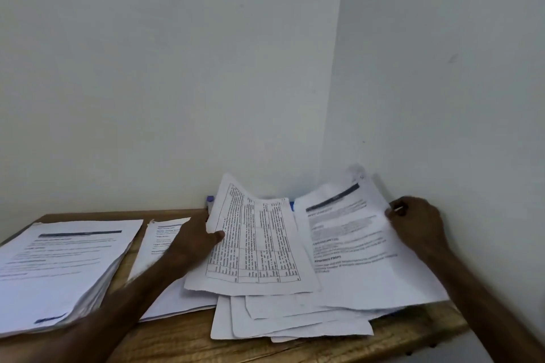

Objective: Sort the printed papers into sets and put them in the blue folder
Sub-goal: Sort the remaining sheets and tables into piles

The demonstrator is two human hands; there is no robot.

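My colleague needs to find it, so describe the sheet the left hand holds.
On the wooden table in the wall corner, look at the loose pile right of the thick stack. The left hand pinches its top sheet; only it carries a ruled grid of sideways text.

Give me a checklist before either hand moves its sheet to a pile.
1. Left hand has a firm hold on the grid sheet: ok, the thumb pinches its left edge.
2. Right hand holds the headed page: ok, it grips the right edge.
3. Piles ready to receive: ok, the thick stack and the thin pile lie on the table.
4. Loose sheets squared up: not ok, they are fanned and skewed.
5. Blue folder free to open: cannot tell, only slivers show behind the papers.
6. Which set each held sheet belongs to: cannot tell, the print is blurred.
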